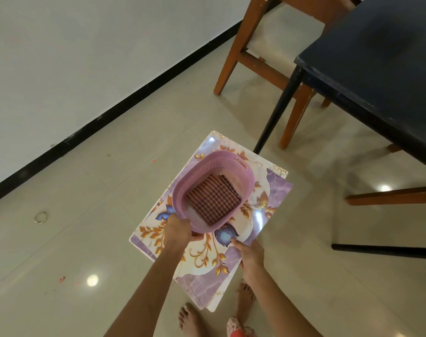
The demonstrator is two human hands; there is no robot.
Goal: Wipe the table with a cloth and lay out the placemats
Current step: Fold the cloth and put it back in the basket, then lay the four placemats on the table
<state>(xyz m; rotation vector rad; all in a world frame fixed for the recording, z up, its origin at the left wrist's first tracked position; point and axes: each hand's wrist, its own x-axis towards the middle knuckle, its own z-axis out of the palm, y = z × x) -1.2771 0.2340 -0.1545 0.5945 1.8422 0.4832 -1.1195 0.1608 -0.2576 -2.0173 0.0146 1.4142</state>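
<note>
A stack of glossy floral placemats (pixel 207 259), purple and white with orange leaves, is carried in front of me above the floor. On it stands a pink plastic basket (pixel 241 176) with a folded purple checked cloth (pixel 213 199) inside. My left hand (pixel 178 231) grips the basket's near rim. At the stack's near right edge, my right hand (pixel 252 260) holds the placemats, thumb on top. The dark table (pixel 377 64) stands at the upper right.
A wooden chair (pixel 263 62) with a pale seat is tucked beside the table, and black table legs (pixel 275 113) reach down to the tiled floor. A small metal ring (pixel 40 217) lies on the floor at left. My bare feet (pixel 190 317) show at the bottom.
</note>
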